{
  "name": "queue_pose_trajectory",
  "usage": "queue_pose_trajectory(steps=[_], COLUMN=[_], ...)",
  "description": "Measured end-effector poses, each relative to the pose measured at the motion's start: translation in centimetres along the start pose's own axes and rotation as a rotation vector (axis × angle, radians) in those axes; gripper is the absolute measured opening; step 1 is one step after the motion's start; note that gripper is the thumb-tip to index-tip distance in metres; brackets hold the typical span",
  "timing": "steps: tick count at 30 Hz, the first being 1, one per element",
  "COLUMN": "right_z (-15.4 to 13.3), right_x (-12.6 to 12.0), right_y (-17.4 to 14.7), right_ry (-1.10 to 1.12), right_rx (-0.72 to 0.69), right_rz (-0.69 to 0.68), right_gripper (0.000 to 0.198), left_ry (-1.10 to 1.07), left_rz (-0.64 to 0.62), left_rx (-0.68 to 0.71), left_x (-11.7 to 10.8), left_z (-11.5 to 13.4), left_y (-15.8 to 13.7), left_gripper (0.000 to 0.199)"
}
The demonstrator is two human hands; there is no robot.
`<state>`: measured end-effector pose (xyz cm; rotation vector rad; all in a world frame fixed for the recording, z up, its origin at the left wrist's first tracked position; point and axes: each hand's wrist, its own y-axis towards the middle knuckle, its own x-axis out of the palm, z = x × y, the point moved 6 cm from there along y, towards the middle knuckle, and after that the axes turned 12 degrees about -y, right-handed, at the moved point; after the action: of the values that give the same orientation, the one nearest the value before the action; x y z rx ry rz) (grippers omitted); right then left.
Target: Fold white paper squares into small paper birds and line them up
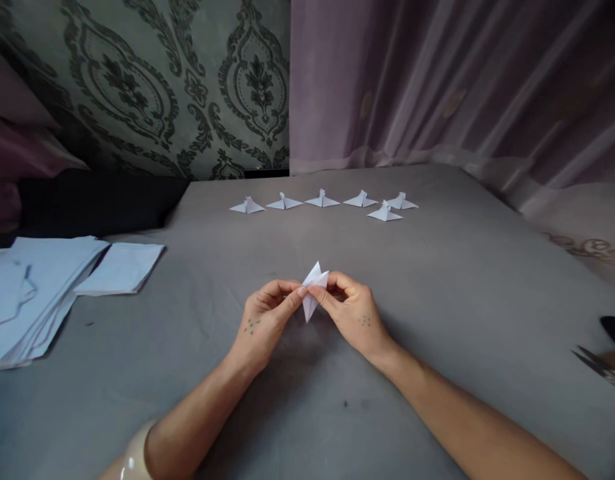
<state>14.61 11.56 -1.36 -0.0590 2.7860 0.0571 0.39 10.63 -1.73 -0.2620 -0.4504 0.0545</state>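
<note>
A small white folded paper figure (pixel 314 275) with pointed tips is held upright over the middle of the grey surface. On its left side, my left hand (pixel 270 313) pinches the paper between thumb and fingers. My right hand (pixel 355 313) grips the other side, its thumb pressed on the front fold. Both thumbs nearly meet at the centre, covering part of the paper. Farther back stands a row of several finished-looking white folded paper figures (pixel 322 198) with spread wings, one of them (pixel 385 212) a little in front of the others.
White paper sheets (pixel 42 293) lie at the left, beside a smaller stack of paper (pixel 121 268). Behind them is a black cloth (pixel 97 200). Scissors (pixel 600 369) rest at the right edge. A patterned wall (pixel 187 87) and a purple curtain (pixel 387 80) border the grey surface (pixel 462 280).
</note>
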Motion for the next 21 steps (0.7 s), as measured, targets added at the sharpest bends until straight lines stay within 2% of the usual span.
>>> queue_pose_trajectory(steps=[4,11,16,21], right_z=[-0.4,-0.7,-0.3,-0.1], right_x=[-0.3,-0.5,0.0,0.3], right_y=[-0.1,-0.4,-0.4,-0.3], right_ry=[-0.051,-0.089,0.016,0.01], right_rx=[-0.013,-0.065,-0.062,-0.02], right_rz=[0.053,0.14,0.107,0.026], right_gripper=[0.019,0.019,0.041,0.02], left_ry=[0.022,0.034,-0.018,-0.013], left_rz=[0.0,0.022,0.082,0.08], left_rx=[-0.011,0.056,0.091,0.093], left_x=[-0.2,-0.5,-1.1,-1.2], left_z=[-0.3,0.0,0.0,-0.1], left_y=[0.1,0.0,0.2,0.3], left_gripper=[0.019,0.018,0.018,0.018])
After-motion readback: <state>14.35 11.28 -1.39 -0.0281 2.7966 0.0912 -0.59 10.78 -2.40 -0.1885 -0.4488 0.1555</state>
